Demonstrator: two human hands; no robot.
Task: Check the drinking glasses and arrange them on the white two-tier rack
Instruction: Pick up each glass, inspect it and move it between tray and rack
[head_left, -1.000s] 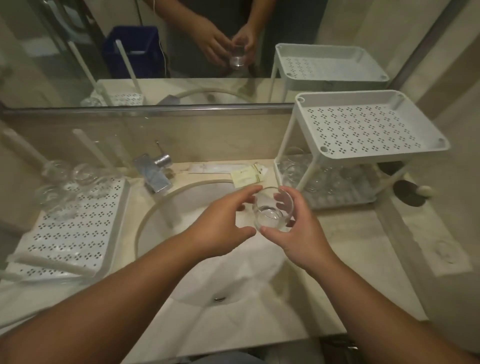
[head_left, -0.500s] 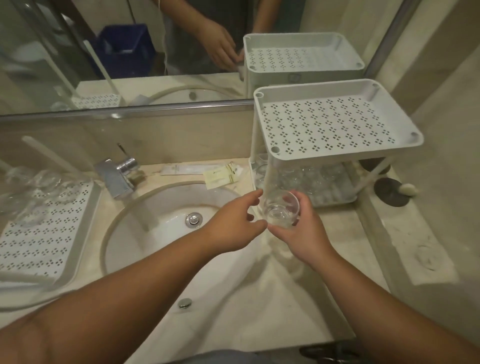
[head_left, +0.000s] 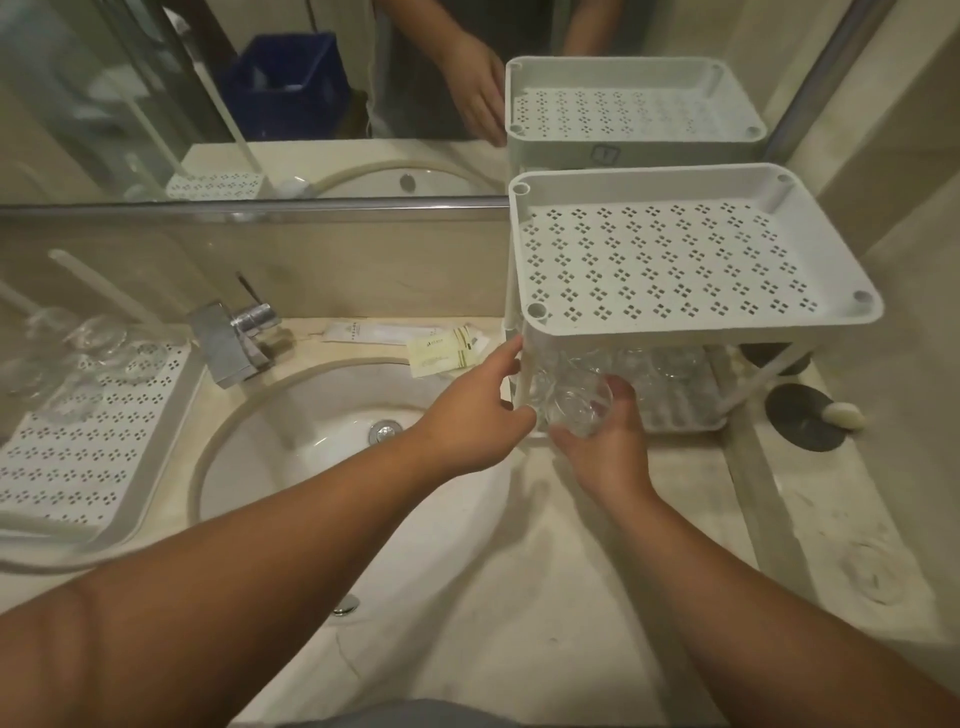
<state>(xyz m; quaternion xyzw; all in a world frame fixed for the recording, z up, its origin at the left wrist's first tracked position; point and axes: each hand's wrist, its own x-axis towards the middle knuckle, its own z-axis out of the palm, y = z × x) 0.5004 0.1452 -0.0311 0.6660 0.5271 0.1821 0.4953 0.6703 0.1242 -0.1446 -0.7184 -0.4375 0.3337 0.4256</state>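
My right hand (head_left: 605, 452) grips a clear drinking glass (head_left: 577, 408) at the front left corner of the white two-tier rack (head_left: 691, 317), level with the lower tier. Several clear glasses (head_left: 660, 371) stand on that lower tier; the perforated top tier holds nothing. My left hand (head_left: 475, 410) is at the rack's front left leg (head_left: 522, 379), thumb and fingers curved around it. Several more glasses (head_left: 88, 358) sit on a white perforated tray (head_left: 88, 467) at the far left.
A round sink (head_left: 332, 467) with a chrome tap (head_left: 234, 338) lies between tray and rack. Paper sachets (head_left: 441, 351) lie behind the basin. A black disc with a small soap (head_left: 810, 415) sits right of the rack. A mirror (head_left: 260, 104) runs along the back.
Both hands moved right and away from me, carrying the glass from above the sink to the rack's lower tier. My left hand let go of the glass and went to the rack leg.
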